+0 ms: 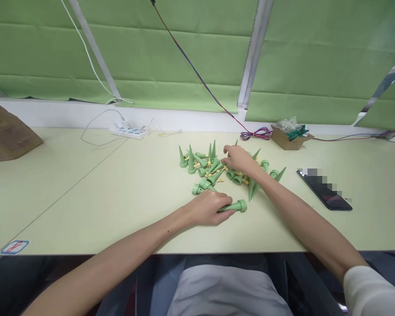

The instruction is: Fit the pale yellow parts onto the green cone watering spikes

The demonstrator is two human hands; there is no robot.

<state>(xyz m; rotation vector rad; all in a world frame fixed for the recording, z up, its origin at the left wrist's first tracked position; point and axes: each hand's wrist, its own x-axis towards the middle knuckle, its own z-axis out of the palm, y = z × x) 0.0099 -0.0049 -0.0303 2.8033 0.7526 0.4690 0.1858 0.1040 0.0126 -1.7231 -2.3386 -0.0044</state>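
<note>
My left hand (210, 208), near the front of the table, is closed round a green plastic watering spike (239, 206). The spike lies sideways, with its wide capped end sticking out to the right; its tip is hidden by my fingers. Over the back of a pile of similar spikes (213, 166) hovers my right hand (238, 159). Its fingers are bent, with a gap between thumb and forefinger and nothing visible in them. Small yellow valve pieces (220, 180) lie scattered among the spikes. Some spikes stand point up; others lie on their sides, partly covered by my right hand and forearm.
A dark phone (324, 189) lies to the right. Behind it stands a small cardboard box (287, 141) with clear and green bits, beside a coiled red-and-blue wire (256, 133). A white power strip (130, 131) and a brown paper bag (9, 131) are on the left.
</note>
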